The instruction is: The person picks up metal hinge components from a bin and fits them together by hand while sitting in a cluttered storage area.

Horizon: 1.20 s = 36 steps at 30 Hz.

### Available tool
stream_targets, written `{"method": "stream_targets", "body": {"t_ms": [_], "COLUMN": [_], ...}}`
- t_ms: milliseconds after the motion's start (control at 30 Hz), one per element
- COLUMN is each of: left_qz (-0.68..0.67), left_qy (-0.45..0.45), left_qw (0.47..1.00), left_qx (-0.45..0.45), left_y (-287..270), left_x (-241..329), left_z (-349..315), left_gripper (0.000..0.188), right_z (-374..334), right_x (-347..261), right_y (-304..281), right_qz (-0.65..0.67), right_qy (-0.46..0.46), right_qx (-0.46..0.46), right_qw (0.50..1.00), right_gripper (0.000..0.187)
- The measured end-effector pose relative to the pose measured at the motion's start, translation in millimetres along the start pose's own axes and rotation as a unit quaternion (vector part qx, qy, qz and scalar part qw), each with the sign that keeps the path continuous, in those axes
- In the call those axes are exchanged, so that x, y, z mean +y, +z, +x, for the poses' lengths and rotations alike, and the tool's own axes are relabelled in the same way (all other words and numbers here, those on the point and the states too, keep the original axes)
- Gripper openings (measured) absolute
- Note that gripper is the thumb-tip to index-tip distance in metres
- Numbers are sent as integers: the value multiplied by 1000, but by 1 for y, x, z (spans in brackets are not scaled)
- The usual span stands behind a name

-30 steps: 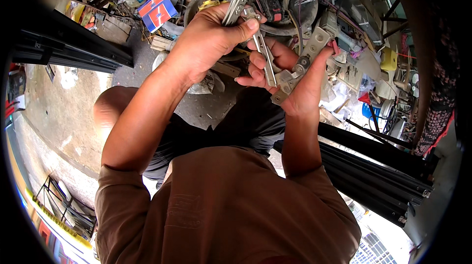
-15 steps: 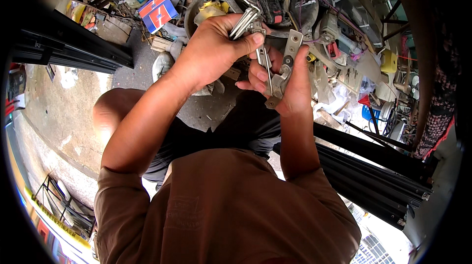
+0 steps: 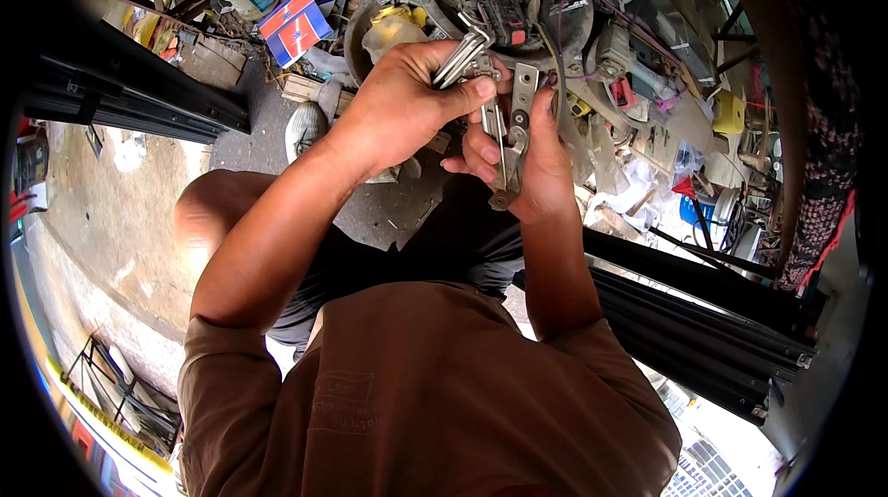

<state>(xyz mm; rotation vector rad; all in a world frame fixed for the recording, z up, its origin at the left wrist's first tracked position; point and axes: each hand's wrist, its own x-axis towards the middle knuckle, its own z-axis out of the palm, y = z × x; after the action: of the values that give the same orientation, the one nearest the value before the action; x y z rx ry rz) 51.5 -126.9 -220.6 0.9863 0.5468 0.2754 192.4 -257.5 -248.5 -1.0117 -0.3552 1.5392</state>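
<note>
Bracket (image 3: 520, 118) was up in the air over the person's lap, lying along the right hand (image 3: 544, 169), which had its thumb on one side and curled fingers on the other. Left hand (image 3: 393, 113) was closed around a bunch of hex keys (image 3: 460, 60), thumb pressed near the top of a slim slotted bar (image 3: 492, 116). Bar ran down to the bracket's lower part; couldn't tell if the two were joined or if a key was seated in anything, fingers covered it.

Main risk, as I judged it: slipping. Nothing propped the bracket, so a hard push or twist from the left hand could have rolled it out of the right palm. Left hand had a lot to manage too; a loosened thumb could have let the keys fan out or the bar slide off. If the bracket pivoted at its rivets, a sudden swing could have nipped the right fingers, which sat close alongside the metal.

Dropped bits could have been hard to find: scrap heap just ahead, with a tub (image 3: 355, 46) and a battery pack (image 3: 504, 21) in it, and gritty floor (image 3: 370, 212) below.
</note>
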Motion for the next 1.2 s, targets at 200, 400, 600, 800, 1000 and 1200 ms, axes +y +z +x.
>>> {"method": "stream_targets", "body": {"t_ms": [200, 400, 600, 800, 1000, 1200], "left_qz": [21, -25, -63, -60, -21, 21], "left_qy": [25, -12, -3, 27, 60, 63], "left_qw": [999, 1000, 995, 993, 996, 996], "left_qx": [-6, -6, -74, -102, -65, -52], "left_y": [-3, -8, -25, -36, -33, -25], "left_x": [-10, -13, -9, -22, -23, -20], "left_z": [0, 0, 6, 12, 19, 14], "left_gripper": [21, 31, 38, 51, 55, 56], "right_z": [0, 1, -2, -4, -5, -8], "right_x": [3, 3, -5, -11, -3, 1], "right_y": [-1, 7, 11, 11, 3, 3], "right_qz": [-14, 91, 131, -23, -325, -565], "right_qy": [-2, 24, 78, 90, -120, -255], "right_qx": [13, -9, -29, 60, 103, 129], "right_qw": [1000, 996, 988, 994, 932, 774], "right_gripper": [71, 67, 66, 69, 59, 54]}}
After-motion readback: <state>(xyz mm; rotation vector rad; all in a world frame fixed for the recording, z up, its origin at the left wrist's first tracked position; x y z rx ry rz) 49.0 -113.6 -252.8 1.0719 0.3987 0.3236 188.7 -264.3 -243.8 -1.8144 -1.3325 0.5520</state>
